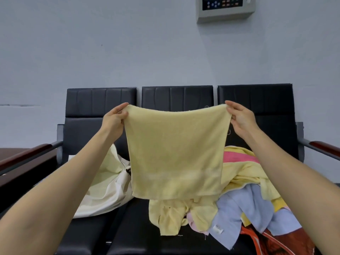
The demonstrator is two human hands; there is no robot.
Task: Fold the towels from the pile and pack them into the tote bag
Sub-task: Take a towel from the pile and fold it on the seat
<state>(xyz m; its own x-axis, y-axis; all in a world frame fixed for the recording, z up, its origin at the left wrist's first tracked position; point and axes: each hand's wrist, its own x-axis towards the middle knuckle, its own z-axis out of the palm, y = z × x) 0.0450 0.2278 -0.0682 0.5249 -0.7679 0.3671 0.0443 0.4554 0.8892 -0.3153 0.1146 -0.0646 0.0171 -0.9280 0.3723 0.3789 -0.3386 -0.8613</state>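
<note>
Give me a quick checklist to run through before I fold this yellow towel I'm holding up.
1. Left hand pinching the top left corner of the yellow towel: ok.
2. Right hand pinching the top right corner: ok.
3. Towel hanging flat, top edge spread between the hands: ok, only a slight sag in the middle.
4. Bottom edge clear of the pile below: cannot tell, it overlaps the pile in this view.
5. Tote bag within reach on the bench, to the left of the pile: ok.
6. Bag mouth open enough to take a folded towel: cannot tell, it lies slumped.
</note>
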